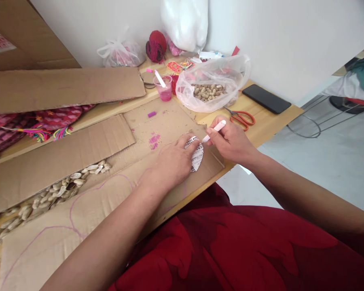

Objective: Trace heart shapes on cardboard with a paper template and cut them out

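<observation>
My left hand [171,161] lies flat on a small leaf-shaped patterned cutout [197,155], pressing it onto a brown cardboard sheet [115,194]. My right hand [230,139] is closed around a white and pink pen [214,130], whose tip touches the cutout's upper edge. Purple curved lines are drawn across the cardboard.
Peanut shells [48,194] lie between cardboard pieces at left. A plastic bag of peanuts [210,87], red-handled scissors [242,118], a black phone [266,99], a pink cup [164,89], red yarn [156,45] and white bags stand at the back. The table edge [279,121] drops off at right.
</observation>
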A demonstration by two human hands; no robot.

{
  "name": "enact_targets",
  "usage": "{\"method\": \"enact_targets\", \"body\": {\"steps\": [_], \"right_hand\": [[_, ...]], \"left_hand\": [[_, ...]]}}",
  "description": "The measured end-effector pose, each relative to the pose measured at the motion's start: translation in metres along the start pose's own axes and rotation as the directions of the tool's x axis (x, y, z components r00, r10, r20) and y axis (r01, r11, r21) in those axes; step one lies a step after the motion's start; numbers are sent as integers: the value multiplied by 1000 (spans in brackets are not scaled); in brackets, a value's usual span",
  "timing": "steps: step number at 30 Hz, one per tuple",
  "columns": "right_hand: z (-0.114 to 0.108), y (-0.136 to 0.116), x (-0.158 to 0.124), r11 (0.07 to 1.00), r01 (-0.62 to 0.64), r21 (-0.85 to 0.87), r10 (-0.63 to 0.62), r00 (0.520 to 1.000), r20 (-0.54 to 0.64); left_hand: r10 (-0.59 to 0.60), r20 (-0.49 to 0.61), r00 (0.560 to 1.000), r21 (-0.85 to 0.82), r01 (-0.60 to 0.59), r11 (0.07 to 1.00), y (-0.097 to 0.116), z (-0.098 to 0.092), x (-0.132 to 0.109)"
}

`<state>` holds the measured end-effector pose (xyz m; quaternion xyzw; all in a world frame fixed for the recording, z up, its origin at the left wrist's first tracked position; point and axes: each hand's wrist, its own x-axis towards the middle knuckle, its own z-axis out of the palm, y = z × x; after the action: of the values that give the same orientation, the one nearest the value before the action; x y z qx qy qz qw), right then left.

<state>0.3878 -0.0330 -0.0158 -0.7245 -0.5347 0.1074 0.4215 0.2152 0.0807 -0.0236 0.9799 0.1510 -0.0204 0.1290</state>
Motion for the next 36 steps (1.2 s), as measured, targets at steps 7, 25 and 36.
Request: {"method": "enact_targets", "body": {"steps": [7,25,36], "right_hand": [[2,-1,-3,1000,-28,4,28,1000,-10],[1,-16,-45,1000,19,0,-19,996,88],[4,-24,-54,999,41,-29,-38,996,80]], "left_hand": [[17,26,1000,-66,-15,998,0,-6,-1],[-12,178,984,-70,25,997,-4,-22,4],[-8,174,985,-74,21,997,-4,-22,4]]}}
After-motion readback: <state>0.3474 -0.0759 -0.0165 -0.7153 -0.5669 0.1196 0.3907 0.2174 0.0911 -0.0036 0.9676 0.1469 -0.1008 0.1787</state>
